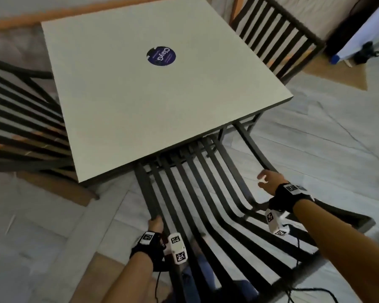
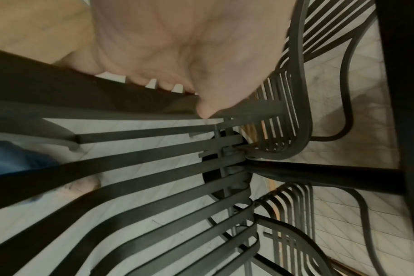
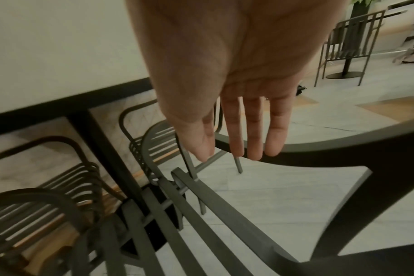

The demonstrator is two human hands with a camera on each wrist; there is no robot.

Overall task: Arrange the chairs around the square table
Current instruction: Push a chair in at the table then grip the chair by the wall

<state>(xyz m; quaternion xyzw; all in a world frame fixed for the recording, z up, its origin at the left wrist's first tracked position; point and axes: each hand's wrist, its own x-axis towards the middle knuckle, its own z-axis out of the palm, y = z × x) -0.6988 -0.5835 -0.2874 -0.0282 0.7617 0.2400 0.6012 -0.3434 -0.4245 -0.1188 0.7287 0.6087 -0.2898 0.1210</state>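
A square white table (image 1: 140, 95) carries a round purple sticker (image 1: 161, 56). A dark slatted metal chair (image 1: 148, 193) stands at its near side, seat front under the tabletop. My left hand (image 1: 155, 224) grips the chair's left side rail; in the left wrist view the fingers (image 2: 168, 82) curl over the bar and the thumb (image 2: 206, 110) presses on it. My right hand (image 1: 266, 179) is flat with straight fingers (image 3: 253, 145) over the right armrest (image 3: 331, 151); whether they touch it is unclear. One matching chair (image 1: 20, 119) stands at the left side, another (image 1: 278, 40) at the far right side.
The table's dark leg (image 3: 111, 149) comes down just ahead of the near chair's seat. My foot (image 2: 83, 184) shows through the slats. Another chair (image 3: 352, 43) and a round pedestal base stand further off. A blue and white object (image 1: 363, 33) sits at the back right.
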